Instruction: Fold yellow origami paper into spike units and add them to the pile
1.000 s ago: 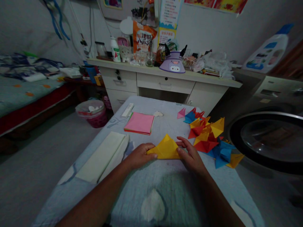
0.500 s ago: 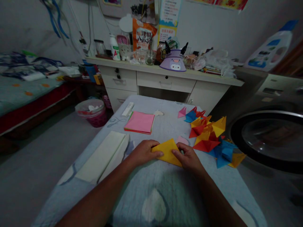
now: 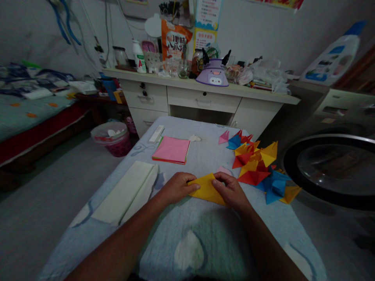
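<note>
On the left part of the tabletop (image 3: 164, 242), a cream folded cloth (image 3: 125, 191) lies along the left edge, untouched. Farther back, near the far edge, a white stick (image 3: 157, 134) lies just beside a pink paper stack (image 3: 172, 149), with a small white scrap (image 3: 195, 138) to its right.

At the middle of the tabletop the yellow paper (image 3: 206, 188) is held flat between both hands. The left hand (image 3: 175, 188) is laid on the paper's left end, thumb on top and fingers curled under the edge, grasping it. The right hand (image 3: 233, 192) is closed over the right end, its thumb and forefinger pinching the upper corner.

A second ago the paper stood as a raised peak with both hands spread at its base. Since then the peak has been brought down and the sheet has been flattened into a low, slanted shape; the right hand has been moved up and inward onto the fold. A pink piece (image 3: 224, 170) behind the paper, hidden before, has been uncovered. From this it is judged that a fold has just been pressed, and that creasing is in hand.

Near the right edge, a pile of folded pieces (image 3: 258, 166) in red, yellow and blue lies unchanged, just beside the right hand but not touched by it.
</note>
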`<control>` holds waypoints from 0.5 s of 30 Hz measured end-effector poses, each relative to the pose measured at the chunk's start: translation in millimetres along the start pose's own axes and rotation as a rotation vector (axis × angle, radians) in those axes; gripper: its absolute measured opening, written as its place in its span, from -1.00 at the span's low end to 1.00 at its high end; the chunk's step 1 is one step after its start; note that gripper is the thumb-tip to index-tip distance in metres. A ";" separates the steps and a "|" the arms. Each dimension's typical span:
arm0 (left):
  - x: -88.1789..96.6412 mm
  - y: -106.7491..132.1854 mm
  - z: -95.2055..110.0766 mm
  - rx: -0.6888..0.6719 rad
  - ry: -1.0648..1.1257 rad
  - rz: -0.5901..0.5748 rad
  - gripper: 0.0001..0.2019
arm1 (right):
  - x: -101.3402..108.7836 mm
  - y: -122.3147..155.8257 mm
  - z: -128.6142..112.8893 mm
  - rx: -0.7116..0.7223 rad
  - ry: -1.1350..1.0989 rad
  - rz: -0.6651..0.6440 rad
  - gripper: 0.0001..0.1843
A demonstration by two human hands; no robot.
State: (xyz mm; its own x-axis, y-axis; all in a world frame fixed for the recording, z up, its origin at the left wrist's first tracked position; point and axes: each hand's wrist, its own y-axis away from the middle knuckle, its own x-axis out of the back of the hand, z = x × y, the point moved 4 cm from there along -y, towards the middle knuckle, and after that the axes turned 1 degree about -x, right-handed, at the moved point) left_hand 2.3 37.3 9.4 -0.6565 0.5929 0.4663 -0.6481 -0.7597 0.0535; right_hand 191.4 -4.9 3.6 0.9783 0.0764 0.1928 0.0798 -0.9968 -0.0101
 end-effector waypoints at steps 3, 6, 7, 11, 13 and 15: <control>-1.6 0.8 1.0 -0.001 -0.012 -0.012 -0.72 | 0.5 -1.2 -1.5 0.016 0.031 0.039 -0.72; -2.5 2.0 2.6 0.007 -0.018 -0.021 -0.73 | -0.4 -1.2 0.2 -0.004 0.011 0.046 -0.70; -2.5 2.4 2.9 0.006 -0.015 -0.018 -0.73 | -0.6 -1.1 1.0 -0.013 -0.007 0.046 -0.70; -1.4 3.7 3.1 -0.009 -0.001 -0.004 -0.71 | -0.5 -0.5 2.5 -0.030 -0.061 0.056 -0.72; -0.4 4.4 3.1 -0.011 -0.003 0.001 -0.70 | -0.4 -0.1 2.3 -0.034 -0.078 0.058 -0.73; 0.6 5.2 3.8 -0.013 -0.009 0.005 -0.70 | -0.6 0.5 2.0 -0.042 -0.095 0.058 -0.72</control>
State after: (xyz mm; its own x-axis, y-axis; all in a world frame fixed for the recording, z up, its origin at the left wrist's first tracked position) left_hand 0.0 32.7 13.3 -0.6564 0.5868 0.4741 -0.6497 -0.7592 0.0402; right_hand 191.2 -5.4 1.5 0.9949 0.0188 0.0990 0.0166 -0.9996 0.0232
